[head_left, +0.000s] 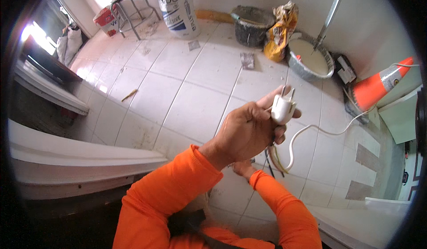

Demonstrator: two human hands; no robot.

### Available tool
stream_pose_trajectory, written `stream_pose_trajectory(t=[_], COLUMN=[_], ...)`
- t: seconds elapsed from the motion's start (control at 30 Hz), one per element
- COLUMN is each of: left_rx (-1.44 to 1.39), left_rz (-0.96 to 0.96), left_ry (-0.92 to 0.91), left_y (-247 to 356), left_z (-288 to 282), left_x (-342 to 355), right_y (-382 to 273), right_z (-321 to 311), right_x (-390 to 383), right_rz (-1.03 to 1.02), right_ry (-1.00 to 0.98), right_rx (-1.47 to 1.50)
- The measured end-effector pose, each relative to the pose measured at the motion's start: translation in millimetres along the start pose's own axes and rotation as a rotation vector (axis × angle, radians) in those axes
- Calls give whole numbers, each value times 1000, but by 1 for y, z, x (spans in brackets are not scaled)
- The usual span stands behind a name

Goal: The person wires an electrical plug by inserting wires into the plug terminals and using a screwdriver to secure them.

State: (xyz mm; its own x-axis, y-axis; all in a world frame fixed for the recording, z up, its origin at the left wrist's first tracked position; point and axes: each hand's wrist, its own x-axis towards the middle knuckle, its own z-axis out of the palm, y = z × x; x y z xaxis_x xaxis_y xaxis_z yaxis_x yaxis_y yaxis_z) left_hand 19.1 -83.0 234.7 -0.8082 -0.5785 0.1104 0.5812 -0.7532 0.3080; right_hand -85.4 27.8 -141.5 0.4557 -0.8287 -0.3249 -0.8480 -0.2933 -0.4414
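In my left hand (249, 131), raised in the middle, a white two-pin plug (283, 109) is gripped between thumb and fingers, its metal pins pointing up and away. Lower down and partly behind my left wrist is my right hand (243, 169). Its fingers look curled, but what they hold is hidden. Thin wires, black (270, 162) and yellow-green (279, 164), hang below my left hand. A white cable (307, 127) meets them and curves off to the right.
An orange traffic cone (373, 91) stands at right with cable round it. Along the wall are a bucket of pale mix (307, 73), a yellow bag (278, 40), a black bucket (251, 31), a white sack (178, 15) and a stool (131, 11). White ledges (66, 149) border the left.
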Motion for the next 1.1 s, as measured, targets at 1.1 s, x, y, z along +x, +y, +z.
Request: stream_pose_trajectory(t=[1.1], left_rx=[998], left_rz=[434], left_ry=[511], left_y=[-58], left_z=[-10], left_x=[42], right_y=[-41], right_z=[-327], right_x=[-221], right_rz=[-113], right_ry=[842], right_rx=[743])
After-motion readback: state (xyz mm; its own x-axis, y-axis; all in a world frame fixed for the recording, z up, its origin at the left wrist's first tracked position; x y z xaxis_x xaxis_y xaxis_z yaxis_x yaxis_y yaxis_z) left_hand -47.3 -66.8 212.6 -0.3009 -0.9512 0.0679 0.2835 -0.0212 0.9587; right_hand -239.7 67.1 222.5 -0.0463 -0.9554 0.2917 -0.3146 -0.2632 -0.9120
